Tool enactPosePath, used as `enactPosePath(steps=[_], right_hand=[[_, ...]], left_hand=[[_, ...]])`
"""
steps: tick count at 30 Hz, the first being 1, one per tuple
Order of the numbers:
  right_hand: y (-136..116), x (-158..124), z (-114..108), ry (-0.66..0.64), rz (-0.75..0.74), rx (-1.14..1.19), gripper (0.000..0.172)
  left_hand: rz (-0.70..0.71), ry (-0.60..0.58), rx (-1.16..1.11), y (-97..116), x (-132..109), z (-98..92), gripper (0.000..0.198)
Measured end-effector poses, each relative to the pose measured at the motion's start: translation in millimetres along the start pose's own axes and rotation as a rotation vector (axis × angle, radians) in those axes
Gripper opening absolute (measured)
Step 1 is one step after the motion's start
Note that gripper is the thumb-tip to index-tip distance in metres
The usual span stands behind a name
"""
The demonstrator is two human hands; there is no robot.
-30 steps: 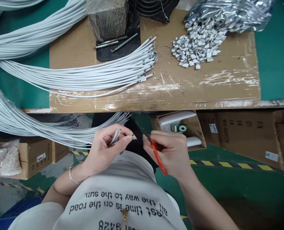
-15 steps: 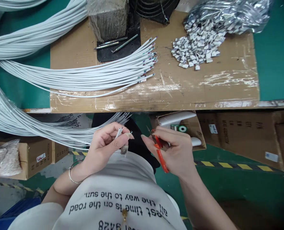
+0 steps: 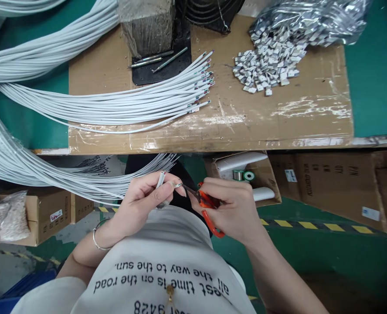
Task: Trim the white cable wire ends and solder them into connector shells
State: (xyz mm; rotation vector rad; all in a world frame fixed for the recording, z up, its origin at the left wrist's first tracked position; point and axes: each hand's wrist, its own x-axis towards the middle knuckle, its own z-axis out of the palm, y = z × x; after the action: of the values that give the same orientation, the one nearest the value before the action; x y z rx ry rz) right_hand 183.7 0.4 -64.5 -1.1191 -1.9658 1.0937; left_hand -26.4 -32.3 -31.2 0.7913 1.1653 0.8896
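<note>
Cardboard sheet (image 3: pixel 311 109) covers the green counter (image 3: pixel 376 78) and carries the loose stock. One fanned bundle of white cables (image 3: pixel 131 102) lies across the cardboard, its stripped ends pointing right; the count exceeds a dozen, exact number not readable. A second, larger bundle of white cables (image 3: pixel 33 170) hangs below the counter edge on the left. One pile of small white connectors (image 3: pixel 265 69) spills from one silver foil bag (image 3: pixel 311 19) at the far right. Two metal rods (image 3: pixel 161 56) rest on a black plate (image 3: pixel 161 69) beside a wrapped block (image 3: pixel 146 24). Below the counter, one open carton (image 3: pixel 246 174) holds two solder spools (image 3: pixel 244 175).

The left hand (image 3: pixel 141 205) holds one white cable end (image 3: pixel 161 179) upright between thumb and fingers, grip closed on it, in front of the torso below the counter edge. One bracelet (image 3: pixel 97 242) sits on that wrist. The right hand (image 3: pixel 232 207) has its grip closed on one pair of orange-handled scissors (image 3: pixel 206 205). The blade tips point left and appear to meet a thin wire (image 3: pixel 178 185) at the left fingertips; contact is too small to confirm.
</note>
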Motion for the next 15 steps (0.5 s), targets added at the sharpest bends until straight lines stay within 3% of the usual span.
enactPosePath(steps=[8, 15], right_hand=[[-0.5, 0.3, -0.4, 0.002, -0.013, 0.026, 0.044], [1.2, 0.4, -0.1, 0.021, -0.079, 0.022, 0.039]], left_hand=[[-0.033, 0.04, 0.023, 4.6, 0.0, 2.6, 0.03], [-0.04, -0.005, 0.057, 5.4, -0.7, 2.6, 0.032]])
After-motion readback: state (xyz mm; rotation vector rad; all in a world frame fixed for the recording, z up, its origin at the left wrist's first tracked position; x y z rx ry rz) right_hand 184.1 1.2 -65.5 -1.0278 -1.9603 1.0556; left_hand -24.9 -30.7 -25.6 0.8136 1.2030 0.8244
